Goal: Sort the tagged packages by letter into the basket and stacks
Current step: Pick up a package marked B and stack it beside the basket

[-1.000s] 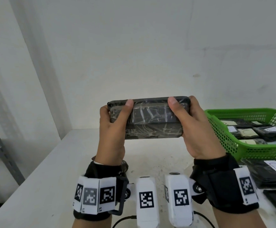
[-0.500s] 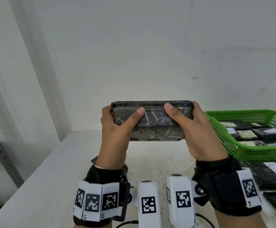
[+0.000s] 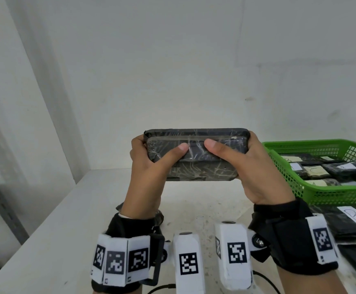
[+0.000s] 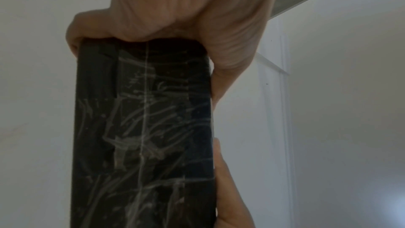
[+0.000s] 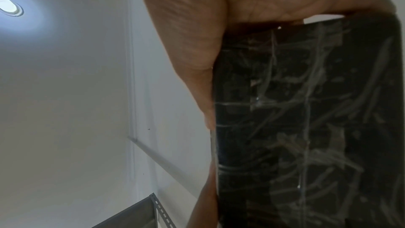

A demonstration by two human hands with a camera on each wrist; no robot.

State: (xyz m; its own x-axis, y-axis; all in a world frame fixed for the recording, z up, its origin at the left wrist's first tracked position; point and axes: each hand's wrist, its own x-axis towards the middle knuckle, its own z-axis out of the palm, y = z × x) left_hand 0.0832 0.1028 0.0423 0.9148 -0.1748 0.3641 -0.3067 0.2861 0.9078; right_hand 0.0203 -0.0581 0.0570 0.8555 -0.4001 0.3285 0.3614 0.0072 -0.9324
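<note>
Both hands, left (image 3: 149, 166) and right (image 3: 257, 168), grip the black tape-wrapped rectangular package (image 3: 196, 154) by its ends above the white worktop (image 3: 52, 230); rotate it carefully to find its letter tag.

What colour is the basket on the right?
Green, with mesh walls; the basket shows best in the head view.

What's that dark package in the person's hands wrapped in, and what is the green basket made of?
The package looks wrapped in black plastic film under clear glossy tape: creased shiny streaks catch the light across it. What is inside cannot be told. The green basket seems to be moulded plastic, with a uniform bright colour and a fine mesh of regular holes.
</note>
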